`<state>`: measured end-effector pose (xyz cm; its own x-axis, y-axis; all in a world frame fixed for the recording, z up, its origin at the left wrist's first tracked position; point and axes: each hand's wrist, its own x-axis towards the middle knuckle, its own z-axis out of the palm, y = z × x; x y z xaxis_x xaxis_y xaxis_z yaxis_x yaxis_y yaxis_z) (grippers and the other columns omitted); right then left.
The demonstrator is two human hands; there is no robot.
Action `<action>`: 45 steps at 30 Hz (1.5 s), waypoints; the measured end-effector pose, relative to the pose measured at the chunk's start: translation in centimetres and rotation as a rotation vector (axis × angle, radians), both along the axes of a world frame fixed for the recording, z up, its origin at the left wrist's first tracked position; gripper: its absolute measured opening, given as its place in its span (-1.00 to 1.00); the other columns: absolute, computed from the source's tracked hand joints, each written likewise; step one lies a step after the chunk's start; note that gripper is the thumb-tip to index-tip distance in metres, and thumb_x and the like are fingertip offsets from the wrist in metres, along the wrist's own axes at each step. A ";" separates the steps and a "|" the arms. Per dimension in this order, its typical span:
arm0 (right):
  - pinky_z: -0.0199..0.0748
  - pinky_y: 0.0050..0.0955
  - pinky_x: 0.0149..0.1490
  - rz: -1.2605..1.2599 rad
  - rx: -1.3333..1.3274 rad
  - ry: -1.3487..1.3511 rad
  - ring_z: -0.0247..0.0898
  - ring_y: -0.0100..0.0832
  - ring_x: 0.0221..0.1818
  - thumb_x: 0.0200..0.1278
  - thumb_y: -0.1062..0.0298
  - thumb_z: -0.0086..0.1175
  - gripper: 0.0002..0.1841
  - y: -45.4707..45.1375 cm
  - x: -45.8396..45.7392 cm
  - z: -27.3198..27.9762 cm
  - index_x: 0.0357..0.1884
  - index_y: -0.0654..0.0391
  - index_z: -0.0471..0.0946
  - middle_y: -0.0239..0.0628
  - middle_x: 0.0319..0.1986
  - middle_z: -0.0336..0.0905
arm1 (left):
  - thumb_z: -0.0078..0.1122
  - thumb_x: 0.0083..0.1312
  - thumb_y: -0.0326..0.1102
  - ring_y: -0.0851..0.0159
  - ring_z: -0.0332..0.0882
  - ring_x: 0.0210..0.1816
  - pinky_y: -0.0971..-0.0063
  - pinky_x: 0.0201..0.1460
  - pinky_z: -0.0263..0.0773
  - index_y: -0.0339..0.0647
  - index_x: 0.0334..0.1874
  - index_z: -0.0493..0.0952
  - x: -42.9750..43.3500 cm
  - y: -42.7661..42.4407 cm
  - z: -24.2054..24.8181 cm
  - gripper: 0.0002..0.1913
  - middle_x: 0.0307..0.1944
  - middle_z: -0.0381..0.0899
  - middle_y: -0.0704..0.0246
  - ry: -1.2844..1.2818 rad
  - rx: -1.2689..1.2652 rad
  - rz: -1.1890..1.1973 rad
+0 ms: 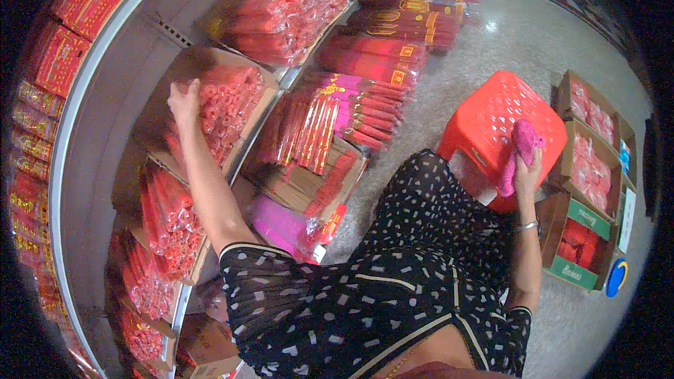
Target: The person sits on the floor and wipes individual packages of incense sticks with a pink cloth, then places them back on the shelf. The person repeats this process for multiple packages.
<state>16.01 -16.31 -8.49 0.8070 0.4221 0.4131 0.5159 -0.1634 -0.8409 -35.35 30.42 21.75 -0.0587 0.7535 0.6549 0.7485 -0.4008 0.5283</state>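
My left hand [184,99] reaches over an open cardboard box [270,96] on the shelf, at the rear of its plastic-wrapped red sticks [226,105]. Its fingers are bent; whether they pinch anything cannot be told. My right hand [528,171] grips a bunched pink cloth [518,150] above the seat of a red plastic stool [492,110]. The stool stands on the floor in front of my knees.
Boxes of wrapped red bundles [284,21] line the curved-looking metal shelf edge [289,76]. Incense packs [368,116] and a box of thin sticks [316,173] lie lower down. Cartons of red goods [579,268] stand on the floor at the right. Red packages [63,60] fill the upper shelf.
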 end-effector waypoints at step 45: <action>0.31 -0.17 0.02 -0.054 -0.055 -0.161 0.31 0.02 -0.05 -0.03 0.41 0.19 -0.72 -0.2 -3.0 5.5 -0.23 0.21 0.46 -0.02 -0.19 0.36 | 0.31 0.04 -0.18 -0.03 0.48 0.03 0.17 0.02 0.50 -0.44 0.02 0.33 10.3 -4.9 -41.8 -0.41 0.00 0.41 0.01 0.828 -0.665 -0.001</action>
<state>13.04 -16.51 -2.96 0.7546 0.4050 0.5163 0.6323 -0.2382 -0.7372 -25.02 25.56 -20.08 0.2175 0.9746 -0.0530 0.9751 -0.2193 -0.0327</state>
